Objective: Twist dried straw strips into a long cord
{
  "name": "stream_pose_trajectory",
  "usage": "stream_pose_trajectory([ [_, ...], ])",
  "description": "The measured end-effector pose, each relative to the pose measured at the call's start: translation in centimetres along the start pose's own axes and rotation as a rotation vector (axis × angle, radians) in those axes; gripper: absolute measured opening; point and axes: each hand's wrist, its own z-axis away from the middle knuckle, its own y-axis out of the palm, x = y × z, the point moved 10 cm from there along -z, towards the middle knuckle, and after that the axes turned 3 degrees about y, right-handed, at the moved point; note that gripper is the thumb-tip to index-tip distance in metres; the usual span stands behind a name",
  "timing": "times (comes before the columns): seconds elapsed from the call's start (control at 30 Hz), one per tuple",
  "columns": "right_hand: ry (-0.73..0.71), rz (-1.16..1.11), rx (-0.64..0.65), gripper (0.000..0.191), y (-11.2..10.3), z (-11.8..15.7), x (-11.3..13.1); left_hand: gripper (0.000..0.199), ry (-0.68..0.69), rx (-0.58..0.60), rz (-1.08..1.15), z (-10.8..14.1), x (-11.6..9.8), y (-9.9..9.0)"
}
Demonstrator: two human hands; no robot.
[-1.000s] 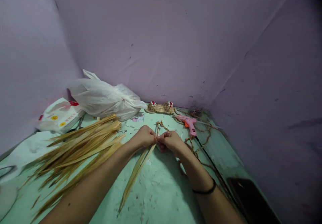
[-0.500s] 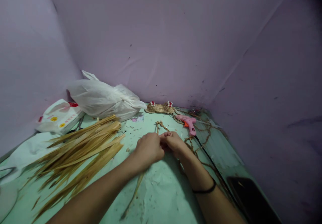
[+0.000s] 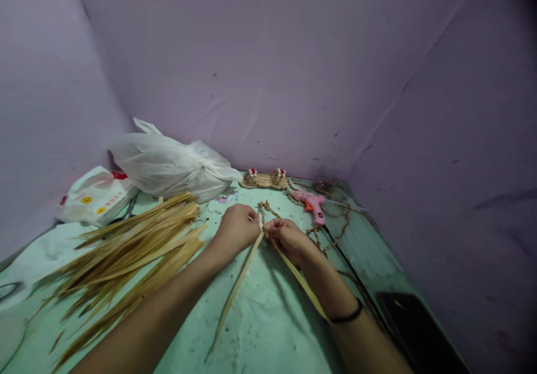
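Note:
Near the middle of the green surface, a twisted brown cord (image 3: 268,208) runs up from between my hands and bends at its top. My right hand (image 3: 289,238) pinches the cord's lower end, where two pale leaf strips meet. One strip (image 3: 237,291) hangs down to the left, the other (image 3: 302,280) slants along my right wrist. Just left of the join is my left hand (image 3: 238,227), its fingers curled together; whatever they hold is hidden. A black band circles my right wrist.
Dried leaf strips (image 3: 138,251) lie at left, below a tied white bag (image 3: 176,164) and a white box (image 3: 98,197). A pink glue gun (image 3: 312,203) with a black cable, more cord and a dark phone-like object (image 3: 415,329) are at right. A woven piece (image 3: 264,181) sits by the wall.
My left hand has shifted left and up, opening a small gap between the hands. Both pale strips now show below, spread apart. The view has moved slightly.

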Motion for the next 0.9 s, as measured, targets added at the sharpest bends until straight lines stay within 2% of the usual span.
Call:
stream_pose_trajectory([
  [0.03, -0.001, 0.001, 0.000, 0.008, 0.0, 0.0, 0.0, 0.017, -0.086, 0.007, 0.113, -0.2, 0.9, 0.1],
  [0.1, -0.012, 0.005, 0.017, 0.008, 0.1, 0.1, 0.1, 0.015, -0.240, 0.118, 0.323, -0.3, 2.3, 1.7],
  [0.2, -0.036, 0.038, 0.041, 0.006, 0.3, 0.3, 0.5, 0.010, -0.329, 0.260, 0.533, -0.1, 3.0, 4.1],
  [0.27, -0.051, 0.089, 0.055, 0.004, 0.4, 0.2, 0.7, 0.012, -0.329, 0.263, 0.570, -0.3, 3.5, 4.4],
  [0.37, -0.112, 0.254, 0.070, 0.003, 0.5, -0.2, 1.0, 0.011, -0.298, 0.243, 0.475, -1.0, 4.5, 4.2],
  [0.47, -0.226, 0.519, 0.010, 0.003, 0.1, -0.3, 1.8, 0.007, -0.248, 0.232, 0.382, -1.4, 4.7, 4.0],
  [0.6, -0.337, 0.791, -0.079, 0.011, -0.4, 0.6, 3.3, 0.006, -0.198, 0.178, 0.471, -1.4, 4.1, 3.8],
  [0.77, -0.218, 0.867, -0.092, 0.013, -1.5, 1.2, 3.3, 0.004, -0.208, 0.143, 0.548, -1.2, 4.2, 4.0],
  [0.9, -0.042, 0.785, 0.010, 0.010, -2.1, 1.4, 2.0, 0.006, -0.212, 0.131, 0.569, -1.1, 4.2, 4.1],
])
